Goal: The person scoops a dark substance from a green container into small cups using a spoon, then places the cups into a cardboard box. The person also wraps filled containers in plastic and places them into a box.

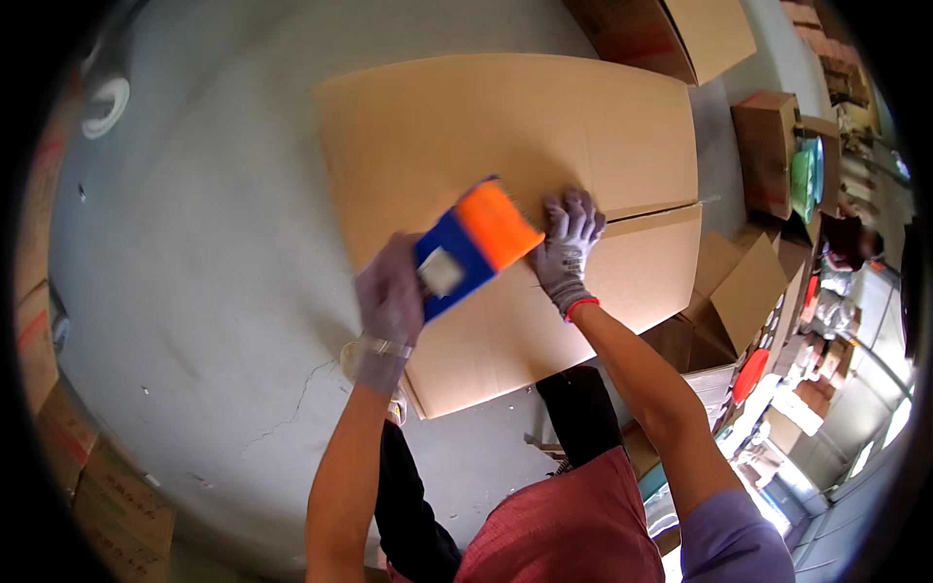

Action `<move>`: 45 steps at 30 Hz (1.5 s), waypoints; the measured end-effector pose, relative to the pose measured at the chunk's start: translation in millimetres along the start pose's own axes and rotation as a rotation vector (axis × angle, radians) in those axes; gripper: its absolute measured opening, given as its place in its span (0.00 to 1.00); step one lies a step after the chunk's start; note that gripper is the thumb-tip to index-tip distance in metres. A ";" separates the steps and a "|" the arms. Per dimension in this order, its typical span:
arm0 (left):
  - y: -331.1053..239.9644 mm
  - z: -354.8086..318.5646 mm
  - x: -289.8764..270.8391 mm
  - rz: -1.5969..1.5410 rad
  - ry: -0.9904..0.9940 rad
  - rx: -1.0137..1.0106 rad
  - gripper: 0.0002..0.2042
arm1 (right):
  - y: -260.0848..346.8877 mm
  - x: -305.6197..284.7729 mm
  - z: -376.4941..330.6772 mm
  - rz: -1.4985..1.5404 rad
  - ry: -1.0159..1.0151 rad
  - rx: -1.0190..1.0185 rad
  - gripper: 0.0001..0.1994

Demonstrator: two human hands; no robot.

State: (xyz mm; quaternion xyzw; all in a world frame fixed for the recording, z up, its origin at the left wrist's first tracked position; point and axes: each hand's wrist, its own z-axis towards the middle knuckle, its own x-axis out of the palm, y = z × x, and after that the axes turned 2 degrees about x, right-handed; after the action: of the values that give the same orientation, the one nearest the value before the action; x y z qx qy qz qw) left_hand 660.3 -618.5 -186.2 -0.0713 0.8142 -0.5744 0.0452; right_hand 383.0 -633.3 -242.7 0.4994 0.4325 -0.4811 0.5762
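Observation:
A large flattened cardboard box [505, 126] lies on the grey concrete floor in front of me. My left hand [389, 291], in a grey glove, grips a blue and orange tape dispenser [474, 248] held over the middle of the box; the hand is blurred by motion. My right hand [569, 243], also gloved with a red cuff, presses flat on the cardboard with fingers spread, just beside the dispenser's orange end and close to the seam between two flaps [651, 212].
Open and stacked cardboard boxes [768, 146] crowd the right side, with an open box [680, 34] at the top. More cartons [87, 486] stand at the lower left. A white tape roll [105, 102] lies on the floor at the upper left. Cracked concrete floor [214, 291] spreads to the left.

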 end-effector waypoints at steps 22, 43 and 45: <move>-32.0 53.8 333.0 0.493 0.427 0.406 0.18 | -321.7 -152.1 98.1 0.929 0.270 1.201 0.13; -102.2 8.0 -168.0 1.313 0.466 0.175 0.10 | -294.9 -31.1 69.2 0.081 0.245 0.946 0.44; -97.2 -1.1 -238.4 1.496 0.442 0.045 0.11 | -242.6 -19.0 62.6 -0.146 0.070 0.876 0.46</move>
State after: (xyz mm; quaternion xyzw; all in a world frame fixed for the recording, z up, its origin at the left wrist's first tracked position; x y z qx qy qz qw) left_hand 901.3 -609.6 -96.3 0.6138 0.6242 -0.4084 0.2584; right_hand 141.8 -702.2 -254.9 0.6805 0.2410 -0.6413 0.2599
